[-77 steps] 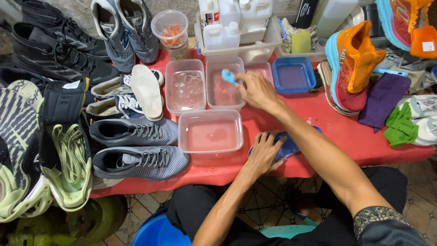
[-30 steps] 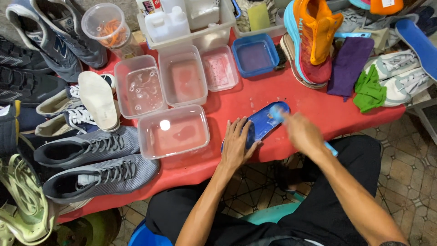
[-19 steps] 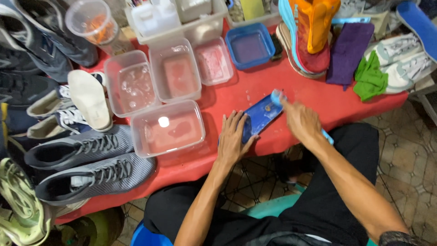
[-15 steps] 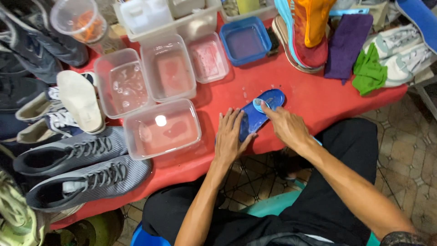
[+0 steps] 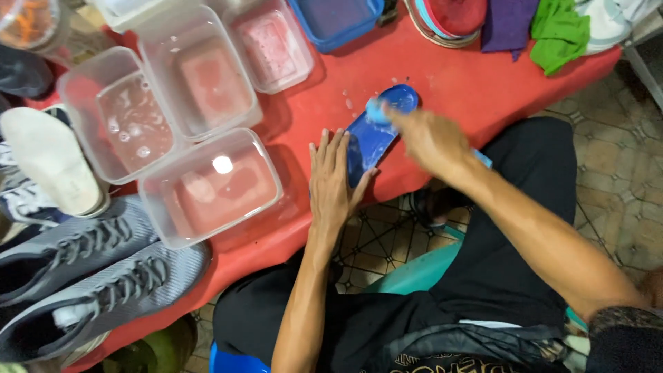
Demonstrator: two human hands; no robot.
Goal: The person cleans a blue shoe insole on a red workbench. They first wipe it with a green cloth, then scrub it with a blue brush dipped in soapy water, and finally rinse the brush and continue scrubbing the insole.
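Blue insole (image 5: 373, 133) flat on red table (image 5: 442, 76), long axis diagonal, toe up-right; left hand (image 5: 331, 181) open, pressing its heel; right hand (image 5: 429, 140) fisted round light-blue brush (image 5: 377, 110)

My right hand (image 5: 431, 138) is motion-blurred, hiding most of the light blue brush (image 5: 376, 109), so I can't tell the grip. My left hand (image 5: 333, 181) covers the near end of the blue insole (image 5: 376, 135). The top edge cuts off the blue tub (image 5: 335, 17), purple cloth (image 5: 507, 24) and cup (image 5: 27, 21).
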